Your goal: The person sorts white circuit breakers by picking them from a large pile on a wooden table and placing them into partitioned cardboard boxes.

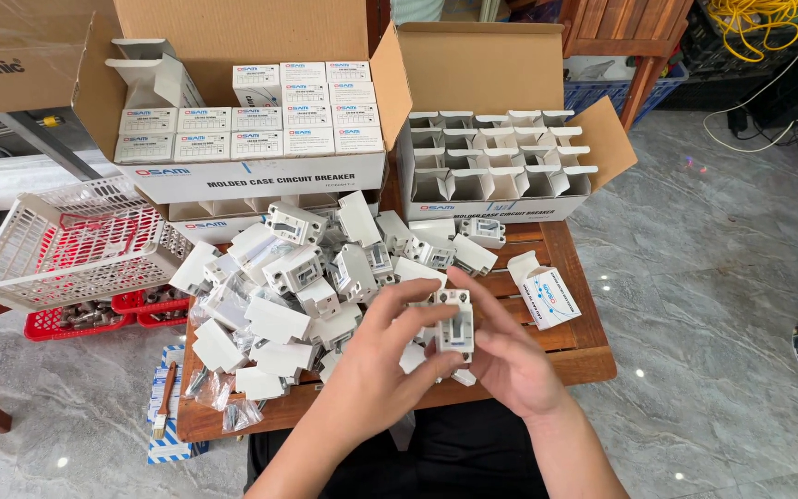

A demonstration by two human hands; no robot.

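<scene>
My left hand (373, 360) and my right hand (507, 356) together hold one white circuit breaker (455, 323) upright above the near edge of a small wooden table (576, 346). Fingers of both hands wrap its sides. Just beyond the hands lies a heap of several more white breakers (299, 277), spread over the table's left and middle. A small open white carton (547, 294) lies on the table to the right of my hands.
Two open cardboard boxes stand at the back: the left one (260, 176) holds closed small white cartons, the right one (496, 171) holds open empty cartons. A white plastic basket (76, 242) tilts at the left over red baskets (76, 319). A brush (166, 402) lies below the table's left corner.
</scene>
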